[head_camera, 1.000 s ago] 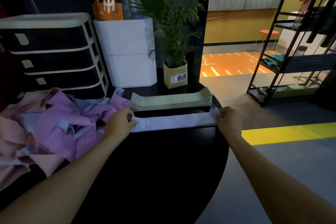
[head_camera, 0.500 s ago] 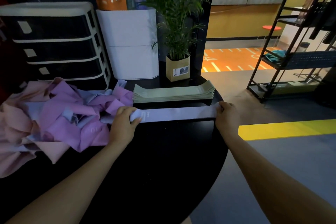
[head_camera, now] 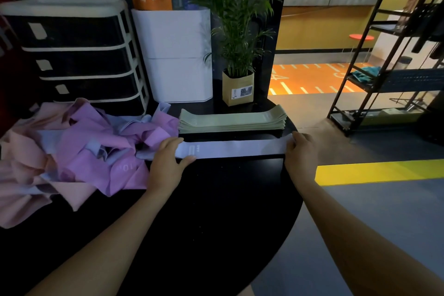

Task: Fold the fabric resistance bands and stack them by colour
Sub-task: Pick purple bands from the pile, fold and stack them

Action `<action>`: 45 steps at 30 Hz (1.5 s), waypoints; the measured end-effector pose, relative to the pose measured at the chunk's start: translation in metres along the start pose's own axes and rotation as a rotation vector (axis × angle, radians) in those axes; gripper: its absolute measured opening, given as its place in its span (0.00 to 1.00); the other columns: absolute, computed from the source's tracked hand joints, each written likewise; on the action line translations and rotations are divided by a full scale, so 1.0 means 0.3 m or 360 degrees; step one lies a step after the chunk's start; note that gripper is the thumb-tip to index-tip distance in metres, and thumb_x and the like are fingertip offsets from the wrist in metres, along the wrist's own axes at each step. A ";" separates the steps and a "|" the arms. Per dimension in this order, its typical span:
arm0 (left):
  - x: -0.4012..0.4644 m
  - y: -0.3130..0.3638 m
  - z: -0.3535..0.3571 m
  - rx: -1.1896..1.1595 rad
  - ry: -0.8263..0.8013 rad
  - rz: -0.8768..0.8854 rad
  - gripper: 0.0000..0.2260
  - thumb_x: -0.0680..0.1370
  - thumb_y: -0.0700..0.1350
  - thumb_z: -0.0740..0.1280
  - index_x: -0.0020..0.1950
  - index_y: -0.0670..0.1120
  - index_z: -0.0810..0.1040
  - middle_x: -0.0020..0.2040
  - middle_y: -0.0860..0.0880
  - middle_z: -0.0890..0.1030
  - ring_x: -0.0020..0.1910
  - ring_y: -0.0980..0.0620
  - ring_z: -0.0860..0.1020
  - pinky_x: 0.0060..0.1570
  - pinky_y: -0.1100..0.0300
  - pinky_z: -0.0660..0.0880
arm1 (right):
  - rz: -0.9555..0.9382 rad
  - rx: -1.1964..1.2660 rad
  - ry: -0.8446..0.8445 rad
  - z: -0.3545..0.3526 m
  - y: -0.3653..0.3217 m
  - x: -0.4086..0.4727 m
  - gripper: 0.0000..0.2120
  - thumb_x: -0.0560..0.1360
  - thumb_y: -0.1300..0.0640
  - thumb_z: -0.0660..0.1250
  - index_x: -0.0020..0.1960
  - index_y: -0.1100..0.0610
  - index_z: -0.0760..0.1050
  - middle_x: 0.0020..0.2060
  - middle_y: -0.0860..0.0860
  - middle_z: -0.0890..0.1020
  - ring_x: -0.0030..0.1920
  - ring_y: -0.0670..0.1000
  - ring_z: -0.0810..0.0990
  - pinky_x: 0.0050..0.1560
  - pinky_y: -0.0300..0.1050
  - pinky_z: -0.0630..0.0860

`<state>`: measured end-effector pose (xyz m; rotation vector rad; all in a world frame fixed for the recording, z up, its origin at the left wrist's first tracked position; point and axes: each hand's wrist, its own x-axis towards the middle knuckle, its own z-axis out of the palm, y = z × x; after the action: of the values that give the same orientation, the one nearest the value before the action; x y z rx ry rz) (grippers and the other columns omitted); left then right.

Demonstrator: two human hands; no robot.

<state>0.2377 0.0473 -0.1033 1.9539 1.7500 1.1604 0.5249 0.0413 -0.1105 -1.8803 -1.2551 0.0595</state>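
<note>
Two hands: left (head_camera: pixel 168 163) and right (head_camera: pixel 301 154). One lilac band (head_camera: pixel 235 149) lies flat on one desk (head_camera: pixel 216 211). One green stack (head_camera: pixel 233 119); its layers are too thin to count. One tangled pile (head_camera: pixel 79 146), uncountable. One plant (head_camera: pixel 237 31). One drawer unit (head_camera: pixel 72 55) with four drawers. One rack (head_camera: pixel 389 67).

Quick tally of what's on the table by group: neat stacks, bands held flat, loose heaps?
Green stack: 1
Lilac band stretched flat between both hands: 1
Mixed pink, purple and lilac heap: 1, bands inside uncountable
Total: 3 groups
</note>
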 end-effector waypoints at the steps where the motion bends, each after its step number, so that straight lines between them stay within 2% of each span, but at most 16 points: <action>1: 0.000 0.000 0.000 0.0000 0.0005 -0.0004 0.23 0.71 0.43 0.73 0.64 0.40 0.74 0.63 0.44 0.74 0.61 0.47 0.72 0.55 0.67 0.62 | -0.0039 -0.0092 0.0002 -0.004 -0.010 -0.007 0.07 0.73 0.66 0.59 0.47 0.64 0.75 0.49 0.61 0.77 0.51 0.63 0.73 0.46 0.51 0.68; 2: -0.001 0.000 0.000 0.0000 0.0007 -0.0008 0.23 0.71 0.43 0.73 0.64 0.40 0.74 0.63 0.44 0.74 0.61 0.47 0.72 0.54 0.67 0.62 | -0.0099 -0.0172 -0.0007 -0.006 -0.023 -0.016 0.12 0.74 0.64 0.61 0.56 0.63 0.76 0.57 0.60 0.76 0.57 0.62 0.71 0.53 0.52 0.68; 4: -0.003 0.002 -0.001 -0.0001 0.0007 -0.0011 0.23 0.71 0.44 0.73 0.64 0.40 0.74 0.63 0.44 0.74 0.61 0.47 0.72 0.54 0.66 0.63 | -0.0257 -0.0173 -0.0144 -0.009 -0.068 -0.044 0.17 0.76 0.60 0.63 0.64 0.60 0.73 0.64 0.56 0.73 0.64 0.59 0.68 0.61 0.51 0.65; 7: -0.004 0.005 -0.001 -0.0025 0.0006 -0.0020 0.25 0.70 0.45 0.74 0.64 0.41 0.73 0.63 0.45 0.74 0.61 0.48 0.72 0.55 0.65 0.63 | -0.0502 -0.0075 -0.0479 0.015 -0.143 -0.097 0.20 0.77 0.55 0.64 0.68 0.56 0.69 0.67 0.52 0.71 0.67 0.53 0.66 0.64 0.45 0.63; 10: -0.007 0.007 -0.002 -0.0035 -0.0009 -0.0045 0.26 0.69 0.45 0.75 0.65 0.42 0.73 0.64 0.46 0.73 0.62 0.49 0.72 0.55 0.65 0.63 | -0.0677 -0.0197 -0.0684 0.049 -0.178 -0.123 0.23 0.77 0.48 0.63 0.70 0.51 0.66 0.69 0.48 0.68 0.69 0.51 0.63 0.66 0.47 0.62; 12: -0.008 0.004 0.000 -0.0039 -0.0021 -0.0031 0.26 0.70 0.44 0.74 0.66 0.42 0.72 0.64 0.46 0.73 0.63 0.49 0.71 0.57 0.65 0.63 | -0.0716 -0.0277 -0.0748 0.059 -0.177 -0.125 0.22 0.77 0.46 0.62 0.70 0.49 0.66 0.69 0.47 0.67 0.70 0.50 0.62 0.68 0.49 0.60; 17: -0.008 -0.001 0.005 -0.0041 -0.0006 0.0010 0.23 0.71 0.42 0.73 0.65 0.41 0.74 0.63 0.45 0.76 0.63 0.48 0.72 0.60 0.65 0.63 | -0.0800 -0.0282 -0.0694 0.071 -0.174 -0.128 0.15 0.80 0.50 0.57 0.65 0.49 0.72 0.67 0.46 0.70 0.68 0.50 0.65 0.66 0.47 0.60; 21: -0.005 -0.005 0.007 -0.0037 -0.0010 0.0010 0.23 0.71 0.42 0.73 0.64 0.41 0.74 0.63 0.45 0.76 0.63 0.48 0.72 0.61 0.62 0.64 | -0.0817 -0.0315 -0.0725 0.073 -0.169 -0.125 0.15 0.80 0.49 0.56 0.65 0.48 0.71 0.68 0.46 0.69 0.69 0.49 0.64 0.67 0.47 0.60; 28: -0.012 -0.003 -0.001 -0.0026 -0.0053 0.0016 0.22 0.72 0.42 0.73 0.64 0.41 0.74 0.64 0.45 0.74 0.64 0.48 0.72 0.62 0.60 0.65 | -0.0829 -0.0328 -0.0725 0.062 -0.180 -0.132 0.15 0.80 0.50 0.56 0.65 0.49 0.72 0.69 0.47 0.69 0.69 0.50 0.63 0.67 0.48 0.59; 31: -0.011 0.006 -0.017 0.0009 -0.0120 0.0069 0.19 0.74 0.42 0.70 0.64 0.41 0.75 0.65 0.45 0.73 0.65 0.48 0.71 0.61 0.65 0.63 | -0.0791 -0.0320 -0.0692 0.057 -0.188 -0.136 0.15 0.80 0.51 0.58 0.64 0.50 0.72 0.67 0.48 0.70 0.68 0.51 0.65 0.66 0.47 0.60; 33: -0.002 0.013 -0.038 0.0045 -0.0138 0.0148 0.15 0.76 0.41 0.67 0.63 0.41 0.75 0.63 0.45 0.75 0.63 0.48 0.72 0.60 0.65 0.64 | -0.0769 -0.0288 -0.0676 0.057 -0.207 -0.141 0.15 0.79 0.52 0.60 0.65 0.52 0.72 0.65 0.49 0.71 0.66 0.52 0.66 0.65 0.47 0.61; 38: 0.015 0.014 -0.165 0.0289 0.0018 0.0315 0.10 0.75 0.38 0.65 0.55 0.44 0.79 0.55 0.48 0.78 0.55 0.51 0.74 0.51 0.61 0.68 | -0.0840 -0.0161 -0.0696 0.107 -0.338 -0.173 0.15 0.78 0.56 0.62 0.64 0.55 0.73 0.60 0.51 0.75 0.61 0.54 0.70 0.60 0.47 0.66; 41: 0.010 -0.008 -0.263 0.0544 0.0065 0.0353 0.12 0.73 0.37 0.67 0.55 0.44 0.79 0.56 0.48 0.79 0.53 0.46 0.76 0.51 0.55 0.69 | -0.0934 -0.0040 -0.0747 0.154 -0.433 -0.209 0.13 0.77 0.57 0.64 0.60 0.57 0.76 0.57 0.53 0.77 0.59 0.55 0.71 0.58 0.48 0.68; 45: 0.003 -0.084 -0.370 0.0759 0.0037 0.0297 0.13 0.70 0.40 0.70 0.54 0.46 0.80 0.54 0.48 0.80 0.56 0.45 0.76 0.54 0.55 0.67 | -0.1072 0.0022 -0.0829 0.215 -0.550 -0.266 0.12 0.74 0.59 0.65 0.57 0.57 0.78 0.53 0.55 0.78 0.57 0.58 0.73 0.58 0.51 0.69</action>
<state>0.1415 0.0206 -0.0485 2.4242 2.0363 0.8740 0.3343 0.0411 -0.0730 -1.3778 -2.1800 0.2043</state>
